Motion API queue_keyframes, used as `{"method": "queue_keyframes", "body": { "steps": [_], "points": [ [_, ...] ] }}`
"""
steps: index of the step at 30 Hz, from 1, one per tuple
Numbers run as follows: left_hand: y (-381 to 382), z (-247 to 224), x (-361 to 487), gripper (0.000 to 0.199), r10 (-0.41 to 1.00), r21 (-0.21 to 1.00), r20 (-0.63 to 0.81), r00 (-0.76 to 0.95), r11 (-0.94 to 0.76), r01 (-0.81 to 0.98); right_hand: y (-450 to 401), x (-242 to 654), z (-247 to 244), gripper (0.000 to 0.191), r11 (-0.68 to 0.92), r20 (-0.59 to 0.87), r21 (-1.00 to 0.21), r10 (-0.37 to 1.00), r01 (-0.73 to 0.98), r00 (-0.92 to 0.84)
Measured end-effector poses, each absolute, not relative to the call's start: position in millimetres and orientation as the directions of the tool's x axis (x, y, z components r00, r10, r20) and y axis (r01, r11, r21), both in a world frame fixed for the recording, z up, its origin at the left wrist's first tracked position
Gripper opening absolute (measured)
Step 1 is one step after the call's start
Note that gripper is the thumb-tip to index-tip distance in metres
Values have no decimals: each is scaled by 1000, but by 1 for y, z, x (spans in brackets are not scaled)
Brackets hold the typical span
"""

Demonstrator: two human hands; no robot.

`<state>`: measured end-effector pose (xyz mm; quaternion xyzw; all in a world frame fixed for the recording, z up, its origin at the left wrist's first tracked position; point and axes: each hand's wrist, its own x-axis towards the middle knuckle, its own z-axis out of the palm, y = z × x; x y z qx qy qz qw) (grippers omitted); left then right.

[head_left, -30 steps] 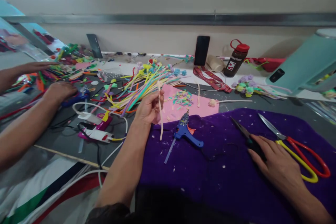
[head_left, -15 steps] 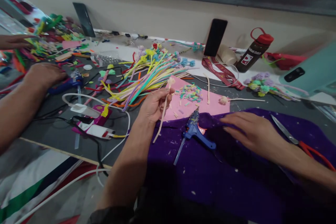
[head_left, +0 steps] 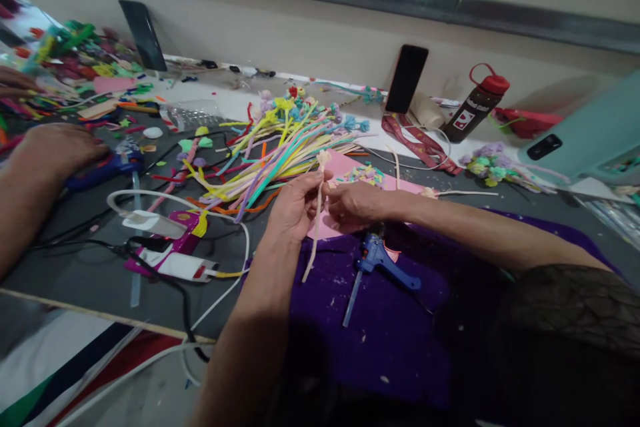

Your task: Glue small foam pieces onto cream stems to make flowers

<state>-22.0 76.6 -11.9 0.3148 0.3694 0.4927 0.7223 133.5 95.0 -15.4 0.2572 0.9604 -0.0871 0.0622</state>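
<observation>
My left hand is closed on a cream fuzzy stem that hangs downward, with a small cream flower head above the fingertips. Close beside it, my right hand has its fingers curled near the stem; whatever they hold, if anything, is hidden. Under both hands lies a pink sheet with small cut pastel pieces. A blue glue gun rests on the purple cloth, just below my right hand.
Behind my hands is a pile of colourful fuzzy stems. A power strip with cables sits left. Another person's hand is by a second glue gun. A bottle and phone stand behind.
My right hand has moved left from the purple cloth to beside my left hand, and its fingers have curled. My left hand still holds the stem. The view has shifted slightly.
</observation>
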Motion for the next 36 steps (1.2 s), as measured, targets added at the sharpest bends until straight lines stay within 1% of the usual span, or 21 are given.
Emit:
{"method": "queue_keyframes", "body": {
  "steps": [3,5,6,8,10,12,13,15,20,23,26,29,31,33,34,36],
  "points": [
    [76,-11,-23,19,946,817,-217,239,310,-486,104,138,-14,24,778,-134,-56,615,626,-777],
    [77,-10,-23,18,946,818,-220,238,311,-484,108,147,-9,20,713,-77,-52,695,699,-714],
    [77,-10,-24,18,947,818,-219,236,310,-484,110,152,-7,19,689,-45,-79,719,720,-693],
    [78,-11,-23,18,947,818,-218,234,309,-486,113,162,-3,17,659,-1,-170,744,733,-669],
    [79,-12,-23,19,947,820,-218,234,308,-482,114,169,-1,17,636,10,-274,752,722,-659],
    [80,-13,-21,20,945,825,-224,238,314,-470,113,172,1,20,614,3,-361,754,702,-657],
    [81,-13,-21,19,943,826,-231,242,321,-463,112,173,1,23,608,-6,-389,749,692,-662],
    [81,-14,-19,19,938,825,-245,245,335,-456,109,173,3,22,613,-50,-402,727,680,-685],
    [82,-17,-15,21,932,832,-269,242,351,-429,100,171,4,14,673,-305,-376,559,637,-771],
    [82,-18,-13,19,933,847,-266,241,346,-404,99,167,0,15,733,-347,-349,478,584,-807],
    [82,-19,-13,18,939,856,-260,227,332,-395,100,161,-4,16,788,-366,-271,446,552,-817],
    [82,-19,-13,17,935,851,-265,234,341,-399,103,155,-5,19,805,-382,-178,474,566,-793],
    [81,-18,-14,18,937,851,-255,240,336,-404,105,153,-4,20,766,-347,-94,573,636,-742],
    [80,-17,-14,19,940,855,-244,240,325,-404,103,154,-2,22,715,-270,-39,665,698,-696],
    [80,-16,-13,19,939,856,-247,238,326,-401,101,155,0,22,708,-241,-39,678,705,-694],
    [78,-15,-12,20,934,853,-266,239,343,-394,91,155,3,23,752,-229,-80,625,655,-746]
  ]
}}
